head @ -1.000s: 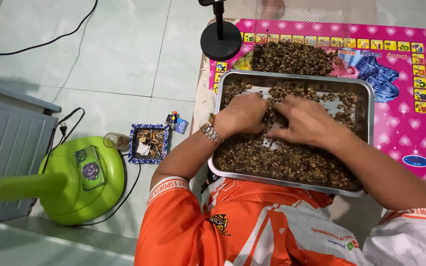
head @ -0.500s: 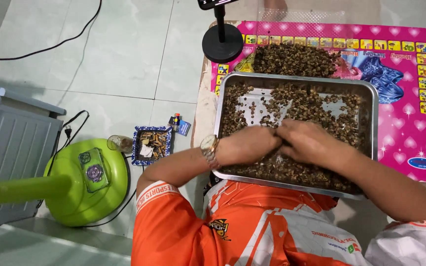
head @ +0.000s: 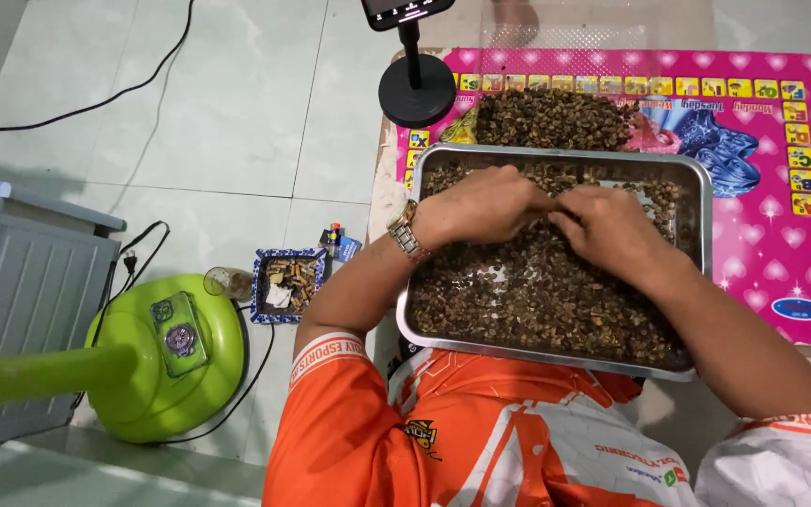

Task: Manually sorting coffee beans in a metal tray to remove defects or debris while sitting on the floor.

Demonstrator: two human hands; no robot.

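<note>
Here the left hand (head: 481, 205) and the right hand (head: 612, 225) lie side by side, palms down, on the brown beans (head: 537, 291) in the metal tray (head: 696, 188), which sits on a pink mat (head: 781, 235). Both hands are curled with fingertips meeting among the beans; whether they grip any I cannot tell. More beans form a heap (head: 551, 117) just beyond the tray, near a black round stand (head: 417, 89).

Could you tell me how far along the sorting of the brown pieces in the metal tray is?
Done, it seems: a separate heap of brown pieces lies on the pink mat beyond the tray. In hand: the left hand and right hand meet over the tray's far half, fingers down among the pieces. Left: the metal tray is mostly covered with pieces.
</note>
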